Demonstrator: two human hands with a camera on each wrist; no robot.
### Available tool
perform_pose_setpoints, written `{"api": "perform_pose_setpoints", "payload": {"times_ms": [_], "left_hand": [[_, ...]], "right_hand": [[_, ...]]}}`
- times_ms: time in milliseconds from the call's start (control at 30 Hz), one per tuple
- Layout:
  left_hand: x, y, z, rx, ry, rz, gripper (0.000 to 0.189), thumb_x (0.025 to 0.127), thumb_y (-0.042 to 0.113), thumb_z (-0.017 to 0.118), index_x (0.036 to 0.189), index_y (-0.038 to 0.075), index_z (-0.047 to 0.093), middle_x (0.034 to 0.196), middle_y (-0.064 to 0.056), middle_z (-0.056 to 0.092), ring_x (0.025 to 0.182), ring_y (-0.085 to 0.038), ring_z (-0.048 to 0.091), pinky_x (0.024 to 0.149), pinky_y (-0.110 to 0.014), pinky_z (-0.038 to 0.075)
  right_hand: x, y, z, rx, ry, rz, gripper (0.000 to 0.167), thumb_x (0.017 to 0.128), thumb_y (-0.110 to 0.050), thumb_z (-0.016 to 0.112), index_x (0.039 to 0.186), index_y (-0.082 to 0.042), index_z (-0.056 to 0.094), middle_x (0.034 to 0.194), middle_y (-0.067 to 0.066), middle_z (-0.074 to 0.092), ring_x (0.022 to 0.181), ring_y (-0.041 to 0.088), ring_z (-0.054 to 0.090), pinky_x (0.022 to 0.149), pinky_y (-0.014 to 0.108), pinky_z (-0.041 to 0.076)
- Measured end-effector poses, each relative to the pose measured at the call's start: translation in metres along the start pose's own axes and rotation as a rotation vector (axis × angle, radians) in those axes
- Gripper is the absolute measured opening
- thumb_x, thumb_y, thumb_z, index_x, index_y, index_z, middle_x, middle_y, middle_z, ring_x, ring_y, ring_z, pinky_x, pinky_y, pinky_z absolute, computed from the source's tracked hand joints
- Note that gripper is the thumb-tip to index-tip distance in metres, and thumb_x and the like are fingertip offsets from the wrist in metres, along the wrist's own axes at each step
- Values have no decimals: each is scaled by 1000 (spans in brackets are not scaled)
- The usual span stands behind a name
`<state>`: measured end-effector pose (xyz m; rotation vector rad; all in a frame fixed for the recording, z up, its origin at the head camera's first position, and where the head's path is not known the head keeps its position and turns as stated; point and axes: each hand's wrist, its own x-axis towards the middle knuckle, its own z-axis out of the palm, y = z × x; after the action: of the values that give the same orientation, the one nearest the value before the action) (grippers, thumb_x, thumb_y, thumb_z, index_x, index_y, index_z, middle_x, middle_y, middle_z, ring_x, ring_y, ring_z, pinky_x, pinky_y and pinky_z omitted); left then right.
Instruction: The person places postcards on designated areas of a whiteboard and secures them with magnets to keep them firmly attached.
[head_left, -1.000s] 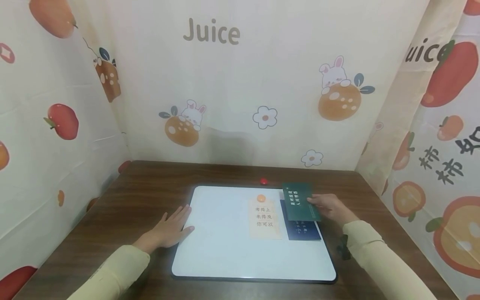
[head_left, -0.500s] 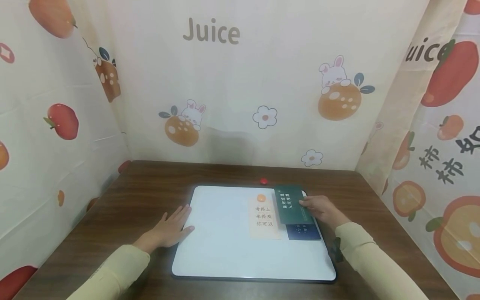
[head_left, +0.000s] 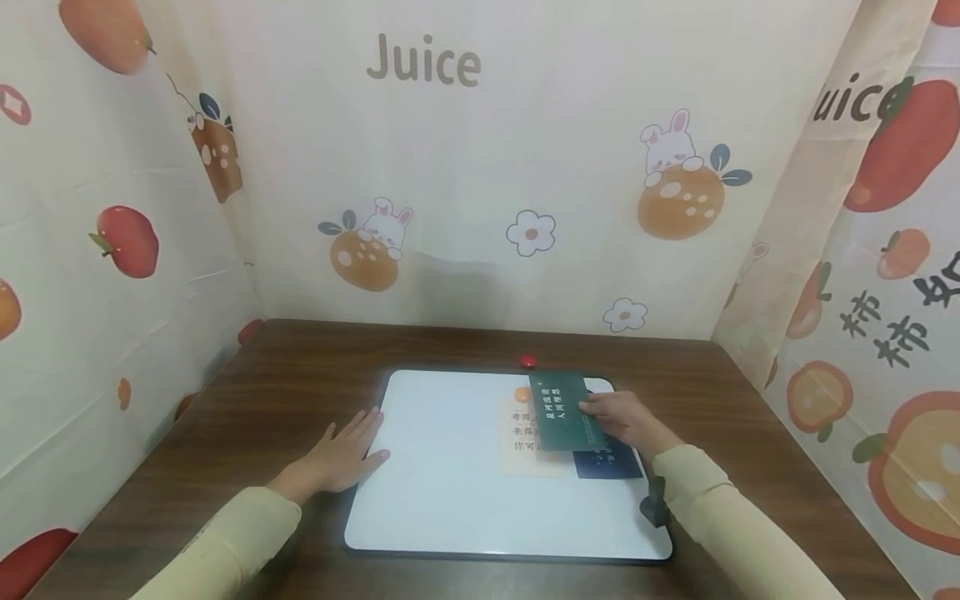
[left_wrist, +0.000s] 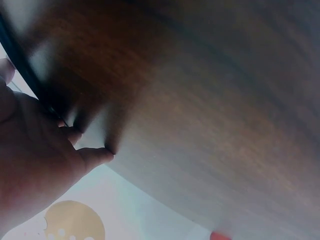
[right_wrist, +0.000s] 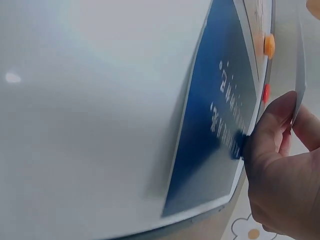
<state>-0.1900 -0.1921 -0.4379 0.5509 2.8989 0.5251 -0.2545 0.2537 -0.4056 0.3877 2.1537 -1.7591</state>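
My right hand (head_left: 622, 418) pinches a green card (head_left: 564, 410) with white writing by its right edge, between thumb and fingers. The card hangs over the right half of a whiteboard (head_left: 427, 500), covering parts of two other cards. One is a cream card (head_left: 517, 462) with an orange magnet (head_left: 522, 395) at its top; the other is a blue card (head_left: 611, 464). In the right wrist view a dark blue magnet (right_wrist: 241, 145) sits on that blue card. My left hand (head_left: 337, 458) rests at the whiteboard's left edge, fingers extended and thumb over the white surface.
A red magnet (head_left: 528, 361) lies just behind the whiteboard's back edge. The board has a dark rim and lies on a brown wooden table (head_left: 225, 433). Fruit-printed curtains (head_left: 480, 167) enclose the table at the back and both sides.
My right hand has carried the green card leftward, from over the blue card to partly over the cream card. The left hand has stayed in place.
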Motion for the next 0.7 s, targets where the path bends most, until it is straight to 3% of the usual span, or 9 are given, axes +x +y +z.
{"api": "perform_pose_setpoints", "payload": {"times_ms": [133,300,700], "left_hand": [[0,2,-3,-6,-22,-9,74,99,46,42,151,0,19,157,-18,14,143,-39,9,107,-67,5],[-1,6,-6,-28,-34,-10,74,99,46,41,150,-2,18,156,-20,13,142,-41,8,106,-68,4],[-2,7,-8,-31,-28,2,74,99,45,42,150,-3,19,156,-22,14,142,-42,9,106,-68,4]], "right_hand": [[-5,-1,5,-19,-1,5,69,88,-12,69,142,10,32,144,26,33,127,39,37,106,48,32],[-5,-4,14,48,-1,20,72,86,-8,70,143,10,30,144,25,32,126,38,37,106,48,31],[3,-7,40,123,-16,18,54,87,2,65,133,15,41,129,28,50,114,34,54,98,44,43]]}}
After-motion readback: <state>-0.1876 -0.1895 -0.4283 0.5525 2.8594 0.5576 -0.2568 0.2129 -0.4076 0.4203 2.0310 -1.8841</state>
